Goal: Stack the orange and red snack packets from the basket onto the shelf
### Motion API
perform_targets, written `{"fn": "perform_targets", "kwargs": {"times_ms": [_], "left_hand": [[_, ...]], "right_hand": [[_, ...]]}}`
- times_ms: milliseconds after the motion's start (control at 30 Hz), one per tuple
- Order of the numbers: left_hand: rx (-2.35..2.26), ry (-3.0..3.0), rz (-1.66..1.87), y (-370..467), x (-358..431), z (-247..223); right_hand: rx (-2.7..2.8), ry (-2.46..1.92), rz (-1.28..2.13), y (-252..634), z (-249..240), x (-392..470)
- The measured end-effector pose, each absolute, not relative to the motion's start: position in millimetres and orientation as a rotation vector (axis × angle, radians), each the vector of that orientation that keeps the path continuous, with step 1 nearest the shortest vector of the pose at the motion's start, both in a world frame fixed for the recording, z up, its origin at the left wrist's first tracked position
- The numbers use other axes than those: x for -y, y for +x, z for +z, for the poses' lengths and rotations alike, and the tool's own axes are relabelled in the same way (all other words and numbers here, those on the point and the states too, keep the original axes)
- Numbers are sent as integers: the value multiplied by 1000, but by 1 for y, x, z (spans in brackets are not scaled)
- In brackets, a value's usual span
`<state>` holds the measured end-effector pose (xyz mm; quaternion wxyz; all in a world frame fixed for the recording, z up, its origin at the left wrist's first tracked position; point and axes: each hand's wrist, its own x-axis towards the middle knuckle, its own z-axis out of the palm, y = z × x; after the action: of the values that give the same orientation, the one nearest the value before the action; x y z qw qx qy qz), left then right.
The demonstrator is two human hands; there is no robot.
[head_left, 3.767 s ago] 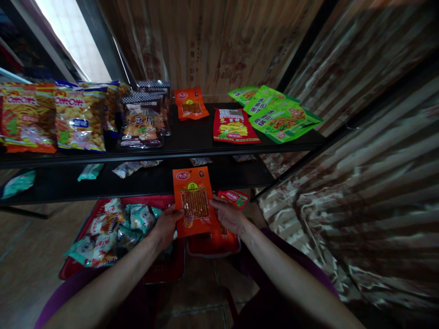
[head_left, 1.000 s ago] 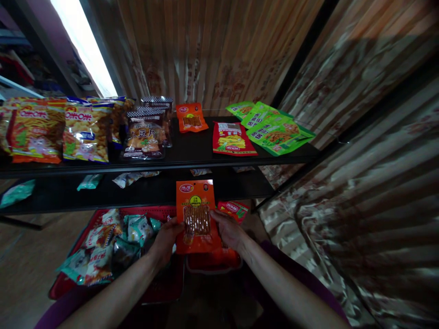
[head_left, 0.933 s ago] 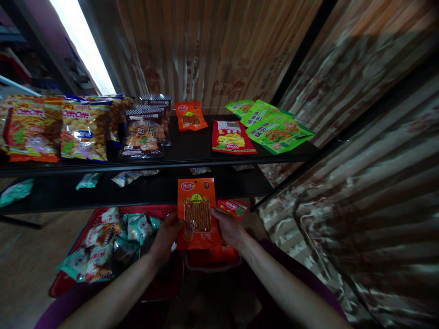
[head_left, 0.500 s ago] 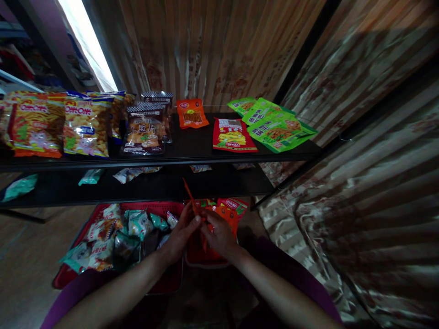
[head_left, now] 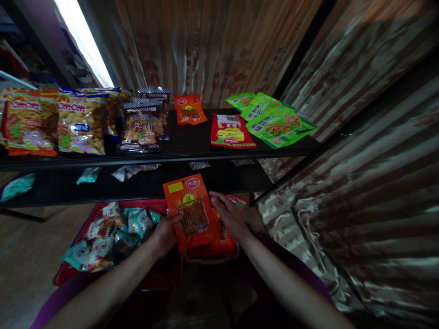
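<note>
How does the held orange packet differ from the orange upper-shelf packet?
The held packet sits in the left grip; the shelf packet rests on the upper shelf. The held packet shows a yellow rectangle top left; the shelf packet has its oval logo there. Both are orange.

An orange packet is held face-on, its top leaning left, in front of the lower shelf. Brown sticks are shown on its front; its top is marked with a yellow rectangle and an oval logo.
</note>
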<state>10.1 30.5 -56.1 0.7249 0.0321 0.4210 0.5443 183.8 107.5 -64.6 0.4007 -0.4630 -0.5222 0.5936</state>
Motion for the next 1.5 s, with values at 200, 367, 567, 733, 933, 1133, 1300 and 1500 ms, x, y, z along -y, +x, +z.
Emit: {"fn": "perform_targets", "kwargs": {"times_ms": [200, 367, 567, 733, 933, 1133, 1300, 1500], "left_hand": [[-923, 84, 1103, 14, -28, -59], [-946, 91, 1107, 16, -29, -55], [-948, 161, 1169, 13, -29, -62], [-959, 163, 1219, 10, -30, -64], [-961, 144, 1321, 0, -36, -67], [-952, 113, 1364, -4, -40, -66], [-930, 111, 1397, -3, -42, -68], [-890, 123, 1272, 2, -35, -68]], "right_hand": [[1118, -1098, 1755, 180, -78, -113], [898, -1131, 1818, 177, -74, -111], [712, -1185, 1805, 177, -69, -118], [781, -1152, 1844, 177, -72, -119], [938, -1136, 1984, 182, -72, -112], [1042, -1082, 2136, 182, -65, -105], [1117, -1072, 2104, 183, -68, -101], [1219, -1077, 2047, 188, -83, -97]]}}
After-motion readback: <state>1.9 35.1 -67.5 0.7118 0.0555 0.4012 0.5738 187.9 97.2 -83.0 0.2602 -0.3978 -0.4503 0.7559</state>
